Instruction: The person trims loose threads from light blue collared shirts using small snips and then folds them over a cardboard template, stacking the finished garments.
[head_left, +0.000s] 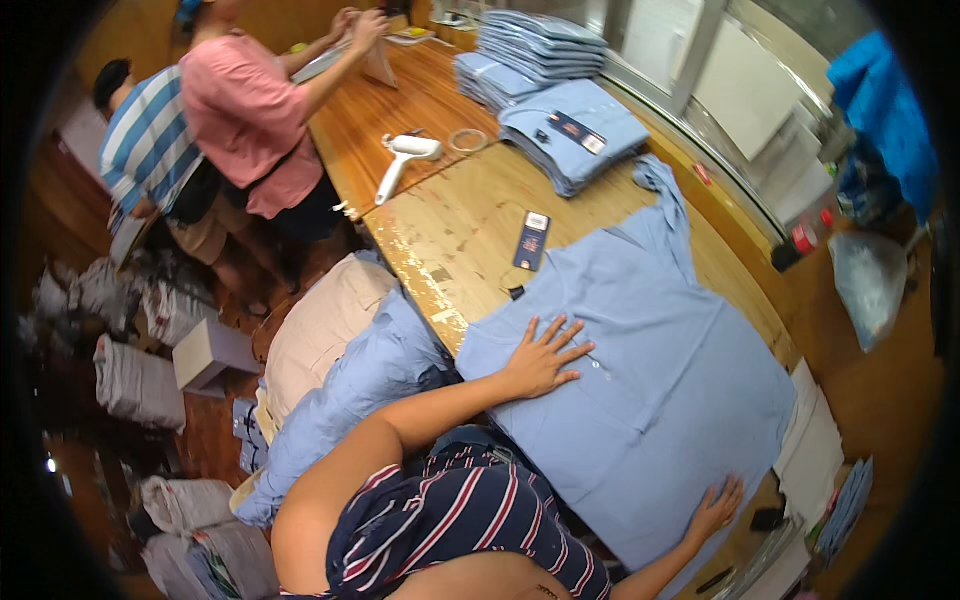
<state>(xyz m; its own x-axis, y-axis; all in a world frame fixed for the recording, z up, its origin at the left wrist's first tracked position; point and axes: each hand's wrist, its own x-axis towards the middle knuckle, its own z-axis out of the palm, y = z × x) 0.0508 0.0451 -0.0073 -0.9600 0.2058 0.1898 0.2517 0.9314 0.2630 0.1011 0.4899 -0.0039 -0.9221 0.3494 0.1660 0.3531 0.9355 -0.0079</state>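
Observation:
A light blue polo shirt [650,370] lies spread on the wooden table, its collar end toward the far left and one sleeve stretched toward the far side. My left hand [545,362] rests flat on its upper part beside the buttons, fingers spread. Lower down, near the hem at the right, my right hand [715,510] lies on the cloth with fingers apart. Neither hand grips anything. A dark hang tag [531,241] sticks out past the collar onto the bare wood.
Folded blue shirts [575,135] and a taller stack [540,50] stand at the back. A white lint roller [408,160] and a tape ring [467,141] lie nearby. Loose garments [350,370] are heaped left of the table. Two people [245,110] stand at far left.

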